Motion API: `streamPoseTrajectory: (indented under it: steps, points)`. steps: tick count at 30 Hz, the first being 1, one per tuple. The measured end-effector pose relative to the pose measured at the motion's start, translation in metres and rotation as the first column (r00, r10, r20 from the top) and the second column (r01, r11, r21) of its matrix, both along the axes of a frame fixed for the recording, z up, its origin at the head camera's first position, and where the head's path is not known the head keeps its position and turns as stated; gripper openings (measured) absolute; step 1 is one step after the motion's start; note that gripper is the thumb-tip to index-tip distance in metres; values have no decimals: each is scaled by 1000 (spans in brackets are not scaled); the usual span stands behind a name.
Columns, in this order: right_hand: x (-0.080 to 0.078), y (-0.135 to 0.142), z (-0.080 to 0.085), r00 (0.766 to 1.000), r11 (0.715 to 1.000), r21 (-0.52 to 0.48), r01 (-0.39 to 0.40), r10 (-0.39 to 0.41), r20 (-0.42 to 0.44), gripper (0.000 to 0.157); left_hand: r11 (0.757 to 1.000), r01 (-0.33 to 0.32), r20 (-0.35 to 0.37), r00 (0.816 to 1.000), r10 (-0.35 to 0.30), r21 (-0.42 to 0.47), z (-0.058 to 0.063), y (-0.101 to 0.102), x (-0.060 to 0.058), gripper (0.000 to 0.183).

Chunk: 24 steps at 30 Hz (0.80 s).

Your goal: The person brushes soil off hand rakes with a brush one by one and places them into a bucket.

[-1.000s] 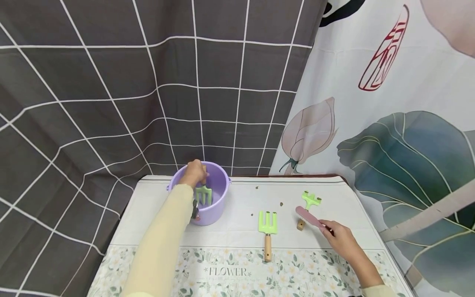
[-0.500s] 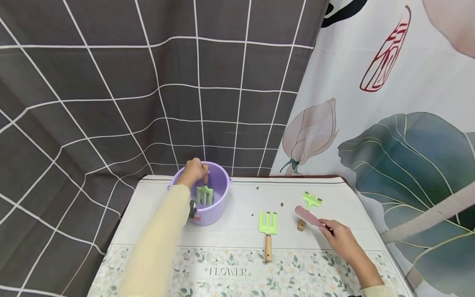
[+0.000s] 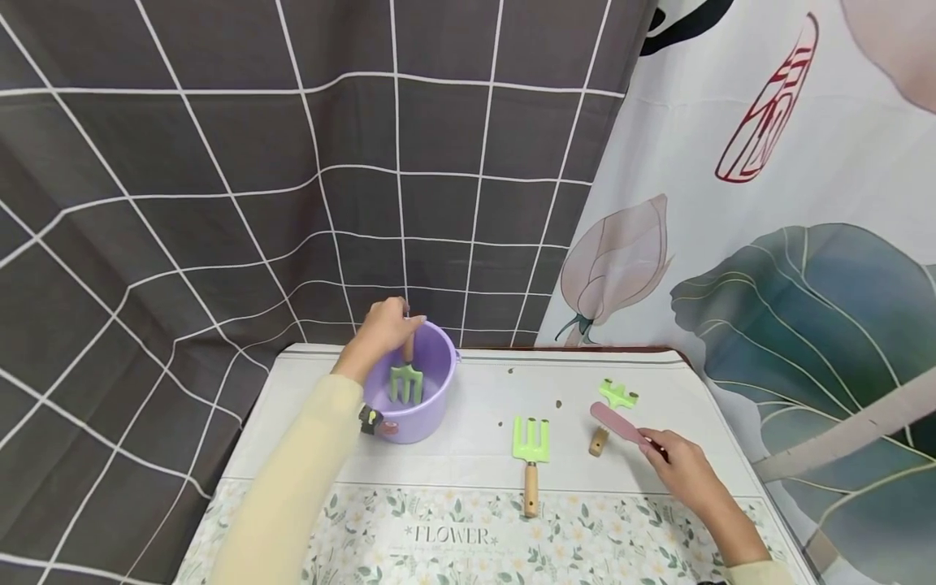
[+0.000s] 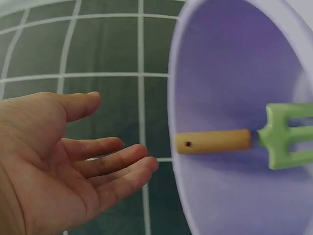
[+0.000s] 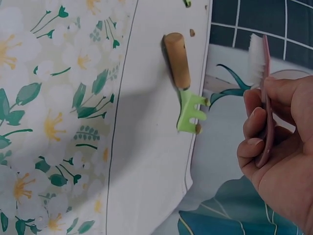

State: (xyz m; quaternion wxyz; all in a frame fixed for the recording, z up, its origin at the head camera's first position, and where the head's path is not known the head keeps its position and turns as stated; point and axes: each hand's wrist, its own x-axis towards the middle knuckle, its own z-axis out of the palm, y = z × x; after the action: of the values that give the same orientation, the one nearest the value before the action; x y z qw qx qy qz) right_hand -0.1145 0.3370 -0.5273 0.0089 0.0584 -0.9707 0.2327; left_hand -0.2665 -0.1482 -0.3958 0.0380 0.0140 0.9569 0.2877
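Note:
My left hand [image 3: 382, 329] is above the rim of a purple bucket [image 3: 418, 429]. In the left wrist view its fingers [image 4: 117, 164] are spread loosely and hold nothing. A green hand fork [image 4: 212, 142] with a wooden handle leans inside the bucket, its tines down and its handle end at the rim, apart from the hand. My right hand [image 3: 680, 467] grips a pink brush [image 3: 616, 421]; white bristles show in the right wrist view. Beneath the brush lies a green hand rake [image 5: 188, 115] with a wooden handle and brown bits on its tines.
Another green fork [image 3: 530, 447] lies mid-table, brown on its tine tips. Several small brown crumbs [image 3: 559, 404] are scattered on the white part of the tablecloth [image 3: 468, 443]. A grey grid curtain [image 3: 439, 203] hangs behind the table.
My left hand has let go of the fork and risen from the bucket; the fork now leans inside it. The right hand with the brush has barely moved.

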Motion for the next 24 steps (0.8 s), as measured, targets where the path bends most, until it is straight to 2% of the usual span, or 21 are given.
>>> streamPoseTrajectory:
  steps: [4,11,17,24]
  points:
    - [-2,-1,2,1000,1000,0,0,0,-20,32,999,29,-59,998,-28,20,11,5,7,57]
    - [-6,-1,3,998,1000,-2,1,-1,-70,31,993,85,-197,978,-67,86,18,8,26,53]
    - [-8,1,5,997,1000,-4,13,-13,-78,31,976,164,-302,946,-115,142,11,15,45,47]
    - [-8,-1,6,995,1000,8,11,-10,-101,30,971,215,-322,931,-172,103,1,20,60,51]
